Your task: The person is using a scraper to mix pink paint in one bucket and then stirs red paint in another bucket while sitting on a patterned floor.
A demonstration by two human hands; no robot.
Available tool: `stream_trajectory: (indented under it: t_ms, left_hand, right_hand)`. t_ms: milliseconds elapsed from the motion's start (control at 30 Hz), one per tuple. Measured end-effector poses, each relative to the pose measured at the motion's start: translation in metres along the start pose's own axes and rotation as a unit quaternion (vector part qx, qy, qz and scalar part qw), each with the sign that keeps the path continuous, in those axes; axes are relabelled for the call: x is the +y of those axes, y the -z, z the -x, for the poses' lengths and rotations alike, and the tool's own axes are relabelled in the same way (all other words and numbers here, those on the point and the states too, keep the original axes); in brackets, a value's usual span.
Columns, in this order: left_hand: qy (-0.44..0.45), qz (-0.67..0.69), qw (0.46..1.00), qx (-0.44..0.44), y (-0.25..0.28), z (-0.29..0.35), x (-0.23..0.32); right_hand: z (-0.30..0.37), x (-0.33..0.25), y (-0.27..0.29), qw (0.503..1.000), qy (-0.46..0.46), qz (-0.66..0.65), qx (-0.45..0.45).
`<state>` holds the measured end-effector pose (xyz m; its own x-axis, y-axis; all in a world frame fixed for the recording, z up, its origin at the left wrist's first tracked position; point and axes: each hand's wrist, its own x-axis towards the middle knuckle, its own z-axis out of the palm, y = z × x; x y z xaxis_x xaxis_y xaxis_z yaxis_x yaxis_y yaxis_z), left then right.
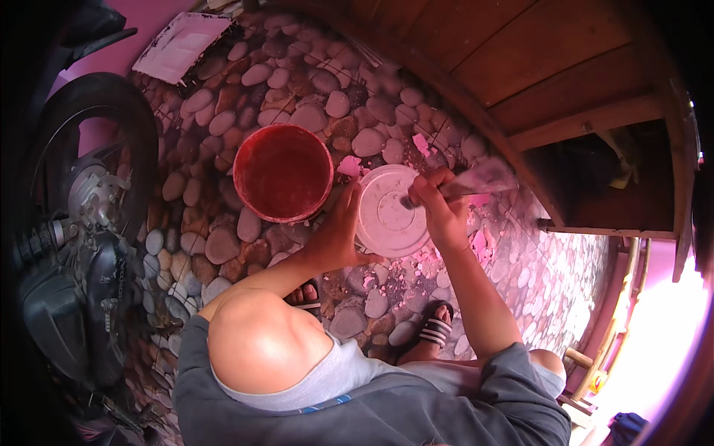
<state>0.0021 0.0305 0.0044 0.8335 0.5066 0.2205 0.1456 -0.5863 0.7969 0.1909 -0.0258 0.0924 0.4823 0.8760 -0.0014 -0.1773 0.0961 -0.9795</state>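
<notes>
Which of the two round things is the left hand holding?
The pale, flat lid: the left hand holds it at the left edge. The other, the open red bucket, stands farther left, held by neither hand.

Illegible pale lettering (122, 279) on the motorcycle (56, 316).

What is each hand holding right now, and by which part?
The left hand holds a round, pale plastic lid by its left rim. The right hand grips a flat, flared, greyish tool by its narrow handle.
</notes>
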Motion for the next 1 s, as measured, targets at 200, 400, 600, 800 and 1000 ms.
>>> stream_trajectory:
  t_ms: [200, 400, 600, 800, 1000]
  left_hand:
    - [-0.014, -0.039, 0.998, 0.042, -0.009, -0.003, -0.004]
    - [-0.003, -0.021, 0.998, 0.061, -0.012, -0.026, 0.003]
    - [0.004, -0.025, 0.996, 0.080, -0.014, -0.035, -0.017]
    - [0.015, -0.021, 0.997, 0.078, -0.008, -0.038, -0.014]
    - [0.009, -0.022, 0.997, 0.073, -0.020, -0.040, -0.010]
  right_hand:
    - [0.014, 0.019, 0.003, 0.988, 0.042, 0.149, -0.025]
    - [0.006, 0.018, 0.010, 0.995, -0.068, -0.043, 0.053]
    - [-0.051, -0.108, -0.033, 0.985, 0.131, -0.058, 0.093]
    - [-0.044, -0.086, -0.014, 0.977, 0.183, -0.109, -0.020]
    - [-0.031, 0.032, 0.025, 0.996, -0.008, -0.017, 0.088]
